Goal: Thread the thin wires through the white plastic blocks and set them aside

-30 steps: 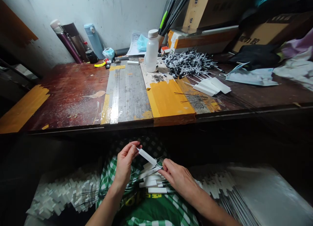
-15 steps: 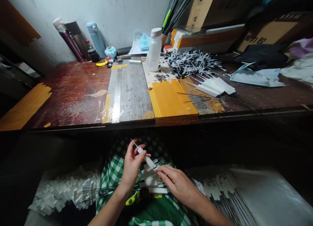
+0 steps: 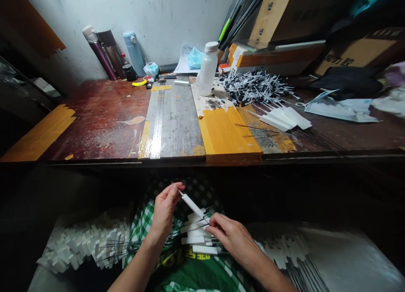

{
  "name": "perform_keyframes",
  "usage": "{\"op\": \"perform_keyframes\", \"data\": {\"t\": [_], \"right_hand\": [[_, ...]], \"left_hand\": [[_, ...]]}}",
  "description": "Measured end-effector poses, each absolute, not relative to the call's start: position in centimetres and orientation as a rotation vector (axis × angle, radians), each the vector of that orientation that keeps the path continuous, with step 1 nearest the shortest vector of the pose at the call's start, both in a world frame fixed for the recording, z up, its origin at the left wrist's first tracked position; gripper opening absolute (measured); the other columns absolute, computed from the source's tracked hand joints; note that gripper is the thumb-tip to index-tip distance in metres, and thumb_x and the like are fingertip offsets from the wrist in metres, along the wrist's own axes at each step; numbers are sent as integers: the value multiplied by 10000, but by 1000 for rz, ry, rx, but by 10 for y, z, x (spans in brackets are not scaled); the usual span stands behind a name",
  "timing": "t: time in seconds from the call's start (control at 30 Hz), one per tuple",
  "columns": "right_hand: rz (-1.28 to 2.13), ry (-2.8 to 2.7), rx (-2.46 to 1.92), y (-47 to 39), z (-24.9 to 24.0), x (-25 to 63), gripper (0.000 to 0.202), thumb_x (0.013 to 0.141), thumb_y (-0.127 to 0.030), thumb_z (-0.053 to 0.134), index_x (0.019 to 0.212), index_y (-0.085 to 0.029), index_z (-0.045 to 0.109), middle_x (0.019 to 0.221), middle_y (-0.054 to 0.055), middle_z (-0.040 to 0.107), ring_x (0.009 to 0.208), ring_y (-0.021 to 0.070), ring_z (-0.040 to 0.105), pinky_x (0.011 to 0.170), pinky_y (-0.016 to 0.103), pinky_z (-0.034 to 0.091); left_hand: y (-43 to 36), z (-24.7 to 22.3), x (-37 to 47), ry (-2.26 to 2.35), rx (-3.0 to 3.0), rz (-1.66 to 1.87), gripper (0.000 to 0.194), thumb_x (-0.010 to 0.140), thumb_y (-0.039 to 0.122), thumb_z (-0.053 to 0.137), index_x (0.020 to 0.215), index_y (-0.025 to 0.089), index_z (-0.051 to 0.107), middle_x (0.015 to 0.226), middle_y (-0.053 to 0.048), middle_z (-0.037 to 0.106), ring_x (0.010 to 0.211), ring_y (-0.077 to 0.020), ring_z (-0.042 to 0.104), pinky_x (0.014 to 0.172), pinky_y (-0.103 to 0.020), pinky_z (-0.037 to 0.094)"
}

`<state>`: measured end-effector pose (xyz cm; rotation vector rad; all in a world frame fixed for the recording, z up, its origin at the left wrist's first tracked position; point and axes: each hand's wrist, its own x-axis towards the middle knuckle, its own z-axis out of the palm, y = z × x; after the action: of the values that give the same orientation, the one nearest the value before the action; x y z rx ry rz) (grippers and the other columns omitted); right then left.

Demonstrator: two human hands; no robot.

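Observation:
Above my lap, a white block [image 3: 193,205] hangs slantwise between my two hands. My left hand [image 3: 164,205] pinches the thin white tip at the block's upper end. The fingers of my right hand [image 3: 229,231] are closed on the thin dark rod at its lower end. Several more white blocks [image 3: 204,250] with dark rods lie on the green checked apron [image 3: 190,273] just below.
Piles of white blocks [image 3: 85,241] lie left of my lap, and more with dark rods [image 3: 284,245] at the right. The table [image 3: 107,119] ahead holds a ruler [image 3: 158,123], a white bottle [image 3: 207,70], flasks [image 3: 134,54] and a heap of thin sticks [image 3: 259,87].
My left hand has slid off the block up to its thin tip, and the block's body is now uncovered. My right hand still grips the lower end. The camera view has shifted slightly.

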<state>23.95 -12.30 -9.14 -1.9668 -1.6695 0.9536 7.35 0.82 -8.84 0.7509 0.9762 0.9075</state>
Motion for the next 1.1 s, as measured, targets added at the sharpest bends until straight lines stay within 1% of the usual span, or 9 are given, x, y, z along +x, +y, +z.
{"op": "perform_keyframes", "data": {"t": [0.13, 0.23, 0.37, 0.6, 0.7, 0.77, 0.9, 1.0, 1.1], "right_hand": [[928, -1706, -1865, -126, -98, 242, 235, 979, -269, 427, 1043, -266, 652, 987, 1, 709, 886, 187, 672, 772, 264, 465], [925, -1715, -1891, -126, -98, 242, 196, 975, -278, 453, 948, -265, 646, 910, -18, 701, 814, 173, 669, 709, 250, 454], [881, -1728, -1985, -124, -96, 240, 160, 937, -290, 550, 788, -232, 568, 759, -35, 642, 658, 146, 619, 583, 232, 400], [799, -1749, -2089, -120, -102, 239, 182, 890, -297, 625, 758, -222, 524, 733, -33, 622, 610, 143, 594, 542, 229, 367], [805, -1751, -2041, -121, -100, 244, 153, 937, -316, 539, 823, -230, 592, 799, -11, 659, 675, 167, 630, 594, 240, 405], [901, -1765, -1926, -121, -94, 249, 211, 974, -305, 450, 911, -251, 644, 853, -4, 691, 751, 179, 658, 658, 246, 436], [1089, -1766, -1750, -121, -79, 258, 287, 967, -246, 398, 1078, -257, 663, 934, 9, 723, 822, 181, 672, 726, 247, 464], [1012, -1755, -1827, -118, -75, 260, 264, 951, -283, 438, 973, -246, 698, 903, 22, 718, 806, 195, 659, 717, 266, 467], [860, -1709, -1891, -118, -79, 268, 263, 939, -358, 476, 866, -256, 707, 836, 24, 700, 804, 208, 635, 735, 295, 470]], "left_hand": [[6, -90, 74, 984, 745, 901, 329, 774, 427, 719, 942, 146, 743, 950, -108, 742, 974, -223, 654, 956, -369, 443], [5, -90, 73, 984, 749, 906, 336, 768, 430, 723, 939, 142, 745, 952, -113, 741, 970, -224, 654, 956, -371, 443], [6, -89, 72, 985, 756, 910, 338, 769, 430, 720, 942, 140, 745, 955, -114, 738, 962, -223, 653, 951, -371, 446], [5, -92, 72, 989, 750, 899, 327, 770, 425, 720, 937, 145, 744, 949, -107, 737, 963, -219, 651, 942, -362, 453], [7, -93, 71, 988, 754, 899, 325, 766, 426, 723, 928, 146, 744, 944, -105, 737, 962, -222, 653, 941, -365, 457], [9, -92, 69, 985, 776, 892, 320, 772, 426, 717, 926, 146, 744, 949, -104, 737, 968, -221, 652, 944, -358, 457], [13, -89, 63, 980, 833, 856, 321, 779, 418, 714, 939, 142, 743, 965, -112, 741, 980, -224, 655, 945, -347, 465], [13, -85, 62, 956, 861, 821, 334, 788, 415, 706, 958, 130, 737, 972, -123, 739, 983, -234, 664, 923, -338, 488], [14, -81, 58, 949, 808, 825, 325, 778, 409, 717, 943, 130, 732, 989, -117, 730, 907, -225, 687, 802, -303, 543]]}}
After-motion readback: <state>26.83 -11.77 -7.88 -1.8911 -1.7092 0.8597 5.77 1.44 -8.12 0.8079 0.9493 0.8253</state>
